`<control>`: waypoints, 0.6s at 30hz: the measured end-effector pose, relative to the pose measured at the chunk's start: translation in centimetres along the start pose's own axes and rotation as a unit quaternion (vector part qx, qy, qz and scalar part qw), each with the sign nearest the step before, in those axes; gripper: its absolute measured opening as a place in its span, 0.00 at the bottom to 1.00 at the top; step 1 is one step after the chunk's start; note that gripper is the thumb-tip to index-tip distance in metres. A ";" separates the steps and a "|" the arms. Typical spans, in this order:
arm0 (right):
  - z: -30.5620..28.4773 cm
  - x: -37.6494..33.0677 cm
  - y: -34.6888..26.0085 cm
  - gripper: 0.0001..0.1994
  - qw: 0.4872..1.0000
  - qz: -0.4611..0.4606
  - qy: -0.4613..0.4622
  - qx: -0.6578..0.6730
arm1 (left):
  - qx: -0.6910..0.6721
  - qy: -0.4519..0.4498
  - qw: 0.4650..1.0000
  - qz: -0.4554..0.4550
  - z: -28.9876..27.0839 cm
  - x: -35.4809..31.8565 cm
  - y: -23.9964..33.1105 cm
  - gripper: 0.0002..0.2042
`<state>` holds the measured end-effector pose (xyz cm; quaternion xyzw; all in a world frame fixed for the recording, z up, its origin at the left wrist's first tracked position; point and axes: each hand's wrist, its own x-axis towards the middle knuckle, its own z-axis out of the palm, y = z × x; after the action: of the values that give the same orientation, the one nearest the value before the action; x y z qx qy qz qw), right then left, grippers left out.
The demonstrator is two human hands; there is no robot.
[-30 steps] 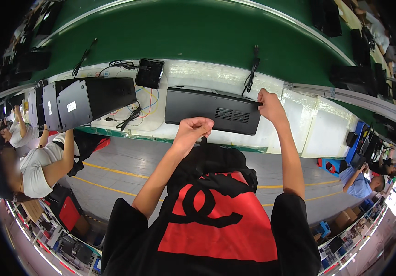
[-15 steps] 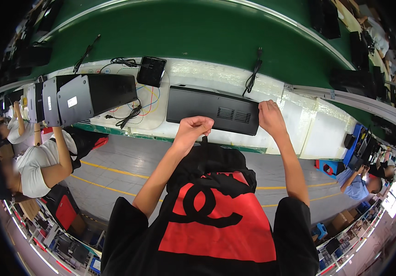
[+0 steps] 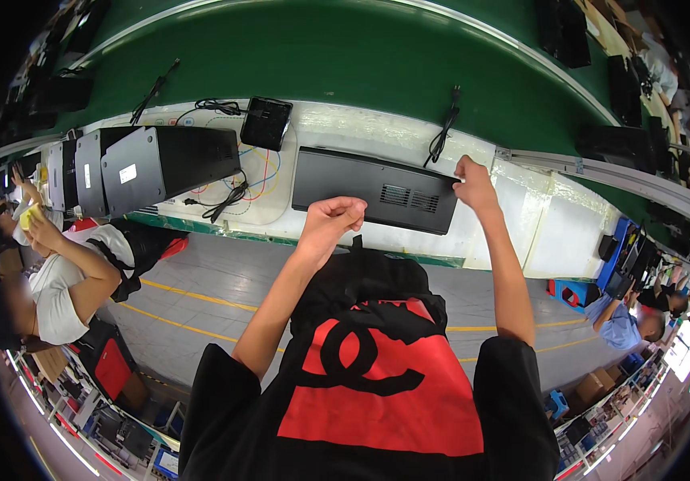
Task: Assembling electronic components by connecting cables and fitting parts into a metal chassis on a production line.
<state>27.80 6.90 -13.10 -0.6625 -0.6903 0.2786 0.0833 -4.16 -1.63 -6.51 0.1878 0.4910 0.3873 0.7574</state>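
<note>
A long black casing (image 3: pixel 341 176) lies lengthwise on the white work surface in front of me, with two slotted vent grilles (image 3: pixel 410 198) on its right half. My left hand (image 3: pixel 330 226) is at its near edge, thumb and fingers pinched together; whatever they hold, if anything, is too small to make out. At the casing's right end, my right hand (image 3: pixel 475 190) has its fingers curled in, and I cannot see what is between them. From this view I cannot tell whether either hand touches the casing.
Several black casings (image 3: pixel 132 172) with white labels stand at the left. Beyond the long casing are a small black box (image 3: pixel 265 124) and a cable with a plug (image 3: pixel 443 128); another cable (image 3: pixel 228 200) lies nearer. A person in white (image 3: pixel 80 280) works at far left, holding something yellow.
My right hand has shifted slightly right and its fingers have curled more. My left hand has moved slightly left, still pinched. The person at left has raised a hand with something yellow.
</note>
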 end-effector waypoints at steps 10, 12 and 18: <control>2.2 -1.4 3.6 0.11 0.940 0.125 -0.040 0.315 | -0.298 -0.157 0.941 0.029 2.9 -3.5 2.8 0.07; 2.6 -2.4 3.4 0.12 0.859 0.198 0.008 0.472 | -0.334 -0.190 0.922 0.041 3.5 -4.0 3.4 0.08; 0.7 -4.5 -5.0 0.08 0.971 0.115 0.112 0.175 | -0.317 -0.201 0.926 0.044 4.1 -4.7 4.3 0.08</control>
<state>23.62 2.56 -10.03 -0.7393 -0.5363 0.3269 0.2428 -3.30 -2.10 0.97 0.0333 0.1714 0.5098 0.8424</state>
